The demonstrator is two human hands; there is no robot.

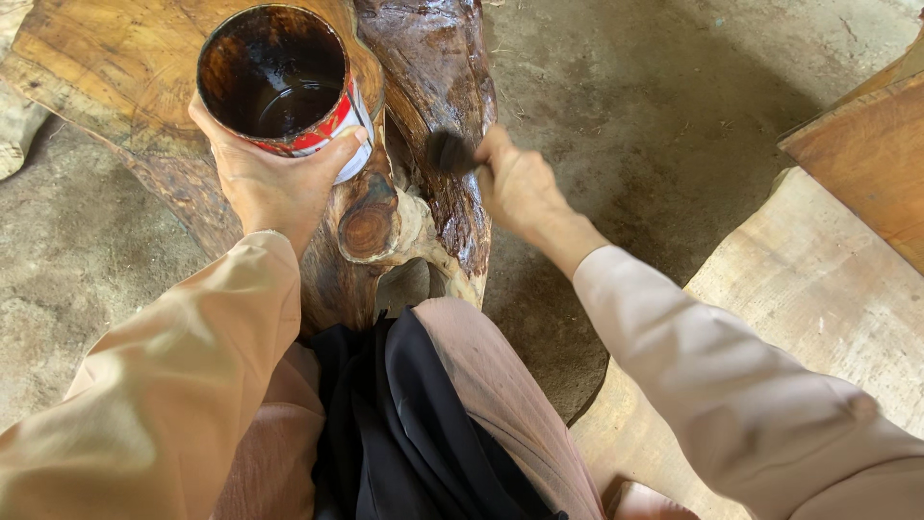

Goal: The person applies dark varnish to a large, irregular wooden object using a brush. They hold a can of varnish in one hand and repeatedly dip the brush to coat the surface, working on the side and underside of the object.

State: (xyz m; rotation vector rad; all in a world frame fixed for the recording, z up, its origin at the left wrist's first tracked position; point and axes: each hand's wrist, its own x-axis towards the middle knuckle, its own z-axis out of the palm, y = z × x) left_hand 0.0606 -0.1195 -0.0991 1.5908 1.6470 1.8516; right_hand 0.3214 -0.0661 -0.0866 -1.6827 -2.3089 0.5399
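My left hand grips a round tin can from below; the can has a red and white side and holds dark liquid. My right hand is closed on a brush whose dark bristles press against the glossy, wet-looking side of a gnarled wooden slab. The brush handle is hidden inside my fist. A round knot in the wood sits between my two hands, just in front of my knees.
The wooden piece rests on a rough concrete floor. Pale wooden planks lie at the right, with a reddish board above them. My lap, in pink and black cloth, fills the bottom centre.
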